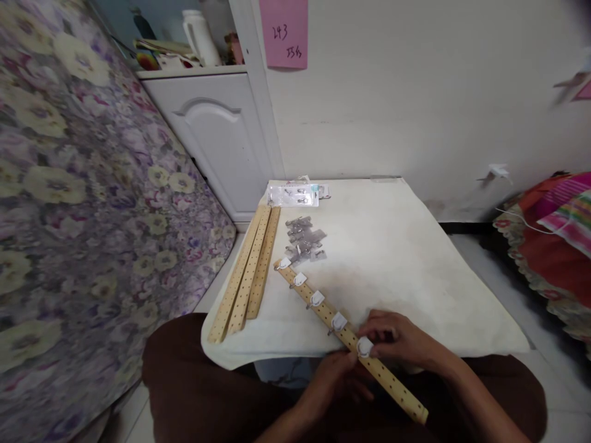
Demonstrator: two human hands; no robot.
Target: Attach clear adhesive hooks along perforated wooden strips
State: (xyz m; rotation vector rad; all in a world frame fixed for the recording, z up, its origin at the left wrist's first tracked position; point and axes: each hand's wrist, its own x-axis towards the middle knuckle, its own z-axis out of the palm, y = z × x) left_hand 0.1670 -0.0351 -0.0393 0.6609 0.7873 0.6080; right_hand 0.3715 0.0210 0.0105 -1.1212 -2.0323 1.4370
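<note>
A pale wooden strip [392, 384] with rows of small holes lies slantwise over the table's front edge, its near end above the lap. Several white tags with small metal pieces hang along its upper part, among them one white tag [316, 299] near the middle. My left hand [337, 376] grips the strip from below and the left, thumb against its edge. With bent fingers, my right hand [397, 337] pinches the lowest white tag [364, 347] on the strip. Whether a small part sits between those fingertips is hidden.
Three more perforated wooden strips [253, 271] lie along the left side of the cloth-covered table [392, 240]. Small grey plastic packets [305, 240] form a pile near them. A clear blister pack [293, 195] rests at the back. A flowered curtain [92, 215] stands at left.
</note>
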